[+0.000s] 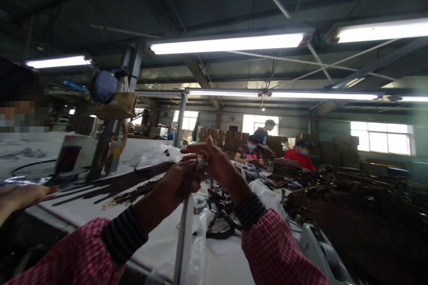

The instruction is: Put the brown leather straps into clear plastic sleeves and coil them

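Note:
My left hand (182, 177) is closed around a long strap (183, 242) that hangs down from it, grey in this light, past the table's front edge. At the top of the strap is a small whitish wrapped end (201, 163), which looks like thin plastic or tissue. My right hand (216, 164) meets my left hand there, with some fingers stretched out to the left and the others curled at the wrapped end. Exactly how those fingers grip is partly hidden. A strip of clear plastic (199, 245) hangs beside the strap.
Dark straps (133, 182) with metal clasps lie on the white table (160, 236) at left. Black straps with rings (222, 218) lie behind my hands; brown goods (361, 213) are piled at right. Another person's hand (26, 193) reaches in from the left. Several people work farther back.

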A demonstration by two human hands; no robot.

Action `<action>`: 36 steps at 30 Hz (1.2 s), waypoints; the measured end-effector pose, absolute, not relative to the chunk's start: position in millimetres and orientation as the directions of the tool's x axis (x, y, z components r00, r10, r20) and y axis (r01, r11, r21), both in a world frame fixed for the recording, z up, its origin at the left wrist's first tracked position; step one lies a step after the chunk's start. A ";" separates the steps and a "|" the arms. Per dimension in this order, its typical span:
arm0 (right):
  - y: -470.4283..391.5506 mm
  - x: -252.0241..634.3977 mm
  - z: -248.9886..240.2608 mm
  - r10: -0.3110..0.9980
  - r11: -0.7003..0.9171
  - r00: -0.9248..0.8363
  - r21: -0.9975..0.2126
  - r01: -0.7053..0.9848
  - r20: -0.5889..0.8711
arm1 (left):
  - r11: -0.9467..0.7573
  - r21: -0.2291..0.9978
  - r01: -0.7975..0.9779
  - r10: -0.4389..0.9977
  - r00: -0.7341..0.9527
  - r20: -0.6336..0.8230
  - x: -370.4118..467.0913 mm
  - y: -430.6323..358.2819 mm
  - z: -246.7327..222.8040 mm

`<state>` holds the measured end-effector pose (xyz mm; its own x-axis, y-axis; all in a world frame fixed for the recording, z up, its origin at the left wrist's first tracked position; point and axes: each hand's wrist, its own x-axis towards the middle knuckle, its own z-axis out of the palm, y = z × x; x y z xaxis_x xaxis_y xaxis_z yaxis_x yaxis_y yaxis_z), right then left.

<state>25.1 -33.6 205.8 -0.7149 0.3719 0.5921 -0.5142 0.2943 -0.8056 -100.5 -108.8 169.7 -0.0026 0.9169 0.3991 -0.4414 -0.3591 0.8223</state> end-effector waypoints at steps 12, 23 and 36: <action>-45.2 22.7 185.4 0.509 0.522 -0.552 -0.747 -0.412 0.660 | -0.449 0.862 -0.235 0.884 0.027 0.467 -96.8 -127.7 139.9; -56.2 39.2 167.2 0.598 0.564 -0.464 -0.755 -0.336 0.653 | -0.459 0.881 -0.114 0.886 -0.131 0.444 -103.5 -129.2 134.3; -50.2 37.1 159.6 0.603 0.683 -0.219 -0.638 -0.356 0.767 | -0.280 0.960 -0.003 0.949 0.147 0.278 -121.7 -133.5 94.9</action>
